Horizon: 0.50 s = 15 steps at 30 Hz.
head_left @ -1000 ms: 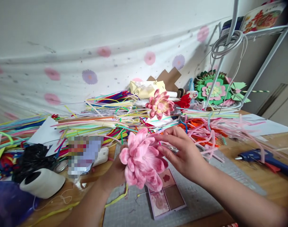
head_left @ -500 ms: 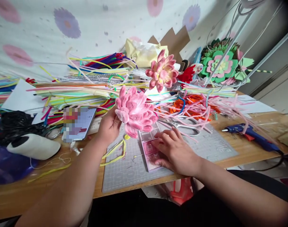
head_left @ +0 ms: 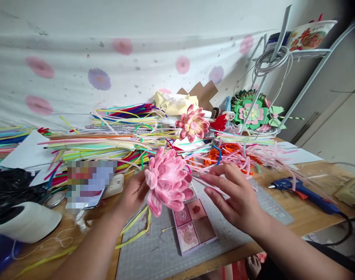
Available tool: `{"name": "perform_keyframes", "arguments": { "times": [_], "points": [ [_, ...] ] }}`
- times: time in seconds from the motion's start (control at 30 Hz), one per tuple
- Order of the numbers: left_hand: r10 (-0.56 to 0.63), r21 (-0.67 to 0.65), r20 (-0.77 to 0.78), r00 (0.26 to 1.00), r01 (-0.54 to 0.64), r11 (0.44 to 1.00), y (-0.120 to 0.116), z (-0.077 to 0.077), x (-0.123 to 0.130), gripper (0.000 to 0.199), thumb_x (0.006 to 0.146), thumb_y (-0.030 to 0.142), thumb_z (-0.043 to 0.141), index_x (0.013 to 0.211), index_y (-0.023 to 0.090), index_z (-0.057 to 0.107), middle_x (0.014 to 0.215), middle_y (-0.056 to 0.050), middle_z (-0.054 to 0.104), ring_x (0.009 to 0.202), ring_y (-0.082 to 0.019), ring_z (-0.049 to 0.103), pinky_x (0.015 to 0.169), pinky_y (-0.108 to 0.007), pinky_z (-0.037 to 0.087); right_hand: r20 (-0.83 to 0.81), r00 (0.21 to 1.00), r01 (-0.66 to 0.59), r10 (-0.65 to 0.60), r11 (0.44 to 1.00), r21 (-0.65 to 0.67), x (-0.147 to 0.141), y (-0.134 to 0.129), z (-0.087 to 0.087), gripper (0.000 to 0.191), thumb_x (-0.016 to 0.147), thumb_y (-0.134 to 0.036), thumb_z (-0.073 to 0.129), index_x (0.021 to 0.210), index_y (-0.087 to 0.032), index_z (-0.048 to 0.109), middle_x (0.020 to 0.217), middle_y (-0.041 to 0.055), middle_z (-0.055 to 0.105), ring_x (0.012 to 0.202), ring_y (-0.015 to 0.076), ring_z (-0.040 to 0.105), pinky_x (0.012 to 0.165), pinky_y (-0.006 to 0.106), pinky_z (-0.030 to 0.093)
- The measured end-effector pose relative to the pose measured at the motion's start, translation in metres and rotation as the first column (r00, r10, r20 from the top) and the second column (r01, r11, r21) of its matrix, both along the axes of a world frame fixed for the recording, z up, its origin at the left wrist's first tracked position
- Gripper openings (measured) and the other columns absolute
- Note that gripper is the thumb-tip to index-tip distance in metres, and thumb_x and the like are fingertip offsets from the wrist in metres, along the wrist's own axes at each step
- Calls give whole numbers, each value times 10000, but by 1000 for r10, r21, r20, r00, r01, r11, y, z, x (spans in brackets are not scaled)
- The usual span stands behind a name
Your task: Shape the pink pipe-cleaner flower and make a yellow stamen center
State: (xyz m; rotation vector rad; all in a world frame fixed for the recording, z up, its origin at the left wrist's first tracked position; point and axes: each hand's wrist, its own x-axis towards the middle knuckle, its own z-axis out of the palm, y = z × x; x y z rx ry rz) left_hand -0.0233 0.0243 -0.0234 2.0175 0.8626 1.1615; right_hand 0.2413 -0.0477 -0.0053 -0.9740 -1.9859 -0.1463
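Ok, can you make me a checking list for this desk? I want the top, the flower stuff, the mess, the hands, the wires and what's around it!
Surface: wooden table with a grey mat on it.
Job's things: pink flower held up; open palette lying on the mat.
Clutter: bundles of colourful fuzzy strips, a white spool, a black bag.
Hands: left hand has its grip on the flower; right hand is open beside it, nothing seen in it.
Cables: black cord from a blue glue gun; coiled wire on the rack.
Surroundings: flower-print sheet behind; bowl on the rack.
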Motion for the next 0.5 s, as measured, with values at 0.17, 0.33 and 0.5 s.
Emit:
{"name": "perform_keyframes", "arguments": {
  "times": [0.17, 0.33, 0.5],
  "points": [
    [-49, -38, -31, 998, 48, 998, -8, 3, 7, 359, 877, 479, 482, 924, 192, 692, 777, -49, 690, 771, -243, 623, 691, -329, 501, -50, 997, -57, 54, 997, -60, -7, 6, 4, 263, 868, -179, 595, 1121, -246, 626, 946, 60, 593, 863, 203, 541, 730, 372, 452],
    [-110, -80, -34, 993, 107, 991, -14, 10, 13, 358, 869, 458, 485, 982, 197, 703, 805, -67, 707, 875, -292, 631, 744, -363, 503, -141, 982, -148, 128, 978, -147, -14, 13, -1, 133, 843, -208, 649, 969, -240, 682, 881, 43, 641, 827, 193, 562, 729, 354, 448],
    [-120, -91, -58, 991, 114, 989, -14, 15, 16, 313, 865, 403, 502, 1010, 219, 710, 920, -79, 729, 934, -299, 634, 807, -373, 506, -206, 973, -145, 107, 973, -180, -13, 15, 2, 42, 834, -224, 661, 804, -204, 639, 784, 31, 618, 770, 178, 557, 694, 325, 441]
  ]
}}
